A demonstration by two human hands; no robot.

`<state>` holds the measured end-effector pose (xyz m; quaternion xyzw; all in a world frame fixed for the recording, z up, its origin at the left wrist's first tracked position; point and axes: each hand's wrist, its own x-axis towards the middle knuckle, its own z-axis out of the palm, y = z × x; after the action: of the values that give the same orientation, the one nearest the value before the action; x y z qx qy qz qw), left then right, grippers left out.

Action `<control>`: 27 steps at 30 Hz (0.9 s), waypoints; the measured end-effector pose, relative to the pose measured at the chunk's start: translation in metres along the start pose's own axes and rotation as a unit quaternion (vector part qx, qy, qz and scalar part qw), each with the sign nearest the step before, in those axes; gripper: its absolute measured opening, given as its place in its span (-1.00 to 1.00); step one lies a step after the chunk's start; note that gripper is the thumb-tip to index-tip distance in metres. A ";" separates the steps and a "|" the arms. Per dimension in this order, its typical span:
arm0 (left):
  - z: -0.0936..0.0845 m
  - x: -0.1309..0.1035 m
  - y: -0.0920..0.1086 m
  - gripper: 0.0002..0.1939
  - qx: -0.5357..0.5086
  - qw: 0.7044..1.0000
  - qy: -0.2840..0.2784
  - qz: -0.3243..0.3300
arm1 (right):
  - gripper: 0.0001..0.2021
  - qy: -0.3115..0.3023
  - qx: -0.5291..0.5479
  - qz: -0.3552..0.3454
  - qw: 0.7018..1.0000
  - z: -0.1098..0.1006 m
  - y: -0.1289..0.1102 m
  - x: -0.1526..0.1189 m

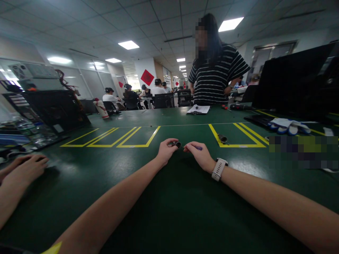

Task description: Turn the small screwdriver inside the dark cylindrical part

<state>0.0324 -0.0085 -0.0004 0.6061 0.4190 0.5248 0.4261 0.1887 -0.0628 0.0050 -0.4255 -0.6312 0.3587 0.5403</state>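
Observation:
Ahead of me, over the green table, my left hand [166, 151] is closed round a small dark metal cylinder [178, 144] whose round open end faces right. My right hand [199, 153], with a pale-banded watch on its wrist, pinches a slim screwdriver [198, 148] with a purple handle. Its thin tip points left at the cylinder's open end; whether they touch I cannot tell. A similar dark metal cylinder [222, 138] lies on its side by the left strip of the right-hand yellow tape outline [239, 146].
More yellow tape outlines [132, 145] mark the green table [169, 197]. A clipboard with paper [200, 109], gloves [288, 126] and a black monitor [296, 81] stand beyond. Another person's hands [29, 167] rest at the left. A person in a striped shirt [215, 77] stands opposite.

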 end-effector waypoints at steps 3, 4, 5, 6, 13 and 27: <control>0.001 -0.001 0.002 -0.68 0.004 1.000 -0.006 -0.002 | -0.77 -0.001 -0.008 -0.002 1.000 0.000 0.001 0.001; 0.001 -0.002 0.002 -0.68 0.006 1.000 -0.003 -0.002 | -0.77 -0.001 -0.010 -0.004 1.000 0.000 0.002 0.001; 0.001 -0.002 0.002 -0.68 0.007 1.000 0.000 -0.002 | -0.77 -0.001 -0.011 -0.007 1.000 0.000 0.003 0.001; 0.002 -0.001 0.002 -0.69 0.008 1.000 0.004 -0.002 | -0.77 0.001 -0.013 -0.010 1.000 0.001 0.004 0.001; 0.002 -0.002 0.003 -0.69 0.009 1.000 0.009 0.010 | -0.76 0.007 -0.022 -0.020 1.000 0.002 0.008 0.003; 0.002 -0.001 0.001 -0.75 -0.019 0.999 0.010 0.024 | -0.78 0.005 -0.029 -0.011 0.999 0.001 0.003 0.001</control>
<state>0.0344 -0.0104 0.0002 0.6028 0.3983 0.5488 0.4205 0.1882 -0.0607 0.0024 -0.4357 -0.6435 0.3317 0.5348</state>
